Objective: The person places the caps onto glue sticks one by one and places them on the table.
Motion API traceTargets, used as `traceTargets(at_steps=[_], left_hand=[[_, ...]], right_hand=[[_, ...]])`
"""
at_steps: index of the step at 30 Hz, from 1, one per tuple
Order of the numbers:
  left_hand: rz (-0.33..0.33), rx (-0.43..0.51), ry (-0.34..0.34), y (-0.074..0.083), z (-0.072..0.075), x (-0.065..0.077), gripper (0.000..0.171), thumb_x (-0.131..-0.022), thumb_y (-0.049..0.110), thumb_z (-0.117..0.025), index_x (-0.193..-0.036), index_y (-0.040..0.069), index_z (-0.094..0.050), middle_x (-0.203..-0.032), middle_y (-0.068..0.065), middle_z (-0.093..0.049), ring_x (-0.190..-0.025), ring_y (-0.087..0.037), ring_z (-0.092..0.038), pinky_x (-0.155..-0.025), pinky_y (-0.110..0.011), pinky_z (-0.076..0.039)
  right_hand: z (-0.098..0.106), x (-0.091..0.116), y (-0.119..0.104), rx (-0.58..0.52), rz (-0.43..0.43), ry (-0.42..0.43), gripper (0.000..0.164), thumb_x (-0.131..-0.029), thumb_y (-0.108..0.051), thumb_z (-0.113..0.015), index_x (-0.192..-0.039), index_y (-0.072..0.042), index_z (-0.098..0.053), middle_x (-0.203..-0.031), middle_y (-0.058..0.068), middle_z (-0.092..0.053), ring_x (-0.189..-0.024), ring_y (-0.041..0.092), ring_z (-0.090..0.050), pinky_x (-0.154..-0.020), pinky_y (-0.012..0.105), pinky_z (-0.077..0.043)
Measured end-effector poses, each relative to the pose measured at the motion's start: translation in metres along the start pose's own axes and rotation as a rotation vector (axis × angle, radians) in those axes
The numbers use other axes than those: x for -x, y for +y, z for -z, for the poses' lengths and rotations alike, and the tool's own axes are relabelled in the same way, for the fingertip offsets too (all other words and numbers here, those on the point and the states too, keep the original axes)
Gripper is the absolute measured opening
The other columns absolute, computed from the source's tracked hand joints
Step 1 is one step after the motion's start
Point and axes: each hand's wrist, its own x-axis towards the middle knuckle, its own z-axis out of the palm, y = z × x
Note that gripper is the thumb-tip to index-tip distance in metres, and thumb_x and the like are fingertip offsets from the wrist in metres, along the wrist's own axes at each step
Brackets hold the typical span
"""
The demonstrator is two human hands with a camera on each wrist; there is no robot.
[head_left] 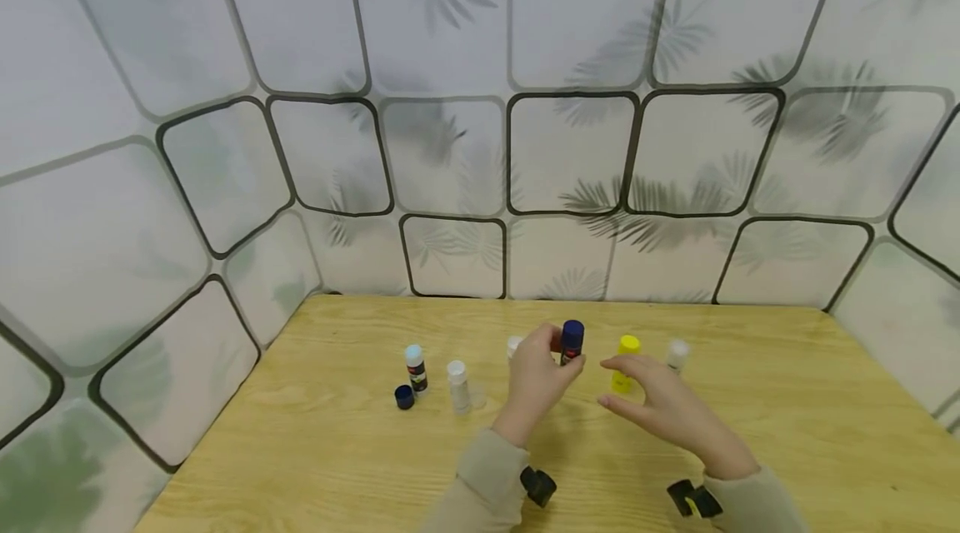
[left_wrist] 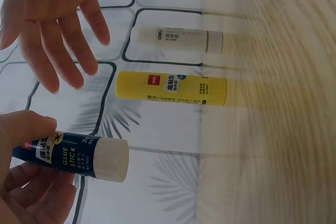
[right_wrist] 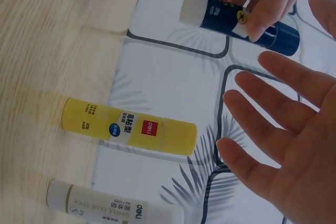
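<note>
The left hand (head_left: 536,376) is clamped on the navy glue stick (left_wrist: 68,154), thumb on 1 side and fingers curled round the other. It is held above the wooden table (head_left: 337,466); in the head view its navy end points to 12 o'clock, and in the left wrist view its white end points to 3 o'clock.

The right hand (head_left: 667,405), at 4 o'clock from that stick, holds nothing: its thumb and fingers are spread, and the right wrist view shows a gap between its fingertips and the yellow glue stick (right_wrist: 131,127). The 2 hands are apart.

In the head view, taking the navy glue stick as the centre, the yellow glue stick stands upright at about 4 o'clock, partly covered by the right hand. A white glue stick (right_wrist: 113,203) stands at 3 o'clock. A white-topped stick (head_left: 513,345) shows at 9 o'clock, mostly hidden by the left hand. Farther out, between 8 and 9 o'clock, stands a clear-bodied stick (head_left: 459,390). Beyond it a dark-labelled stick (head_left: 417,371) with a pale blue top stands near 9 o'clock, a loose navy cap (head_left: 404,397) just beside it at its 7 o'clock.
</note>
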Motion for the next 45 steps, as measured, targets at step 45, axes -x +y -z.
traceTargets(at_steps=[45], left_hand=[[0.187,-0.104,-0.212,-0.029,-0.033,-0.007,0.025,-0.07,0.016,-0.076,-0.08,0.009,-0.054,-0.069,0.003,-0.056,-0.063,-0.009,-0.055,-0.055,-0.02,-0.045]], right_hand=[[0.001,0.0,-0.001,-0.035,-0.023,-0.037,0.048,-0.084,-0.037,-0.058,-0.115,-0.001,-0.055,-0.112,0.012,-0.055,-0.101,0.029,-0.052,-0.08,0.045,-0.043]])
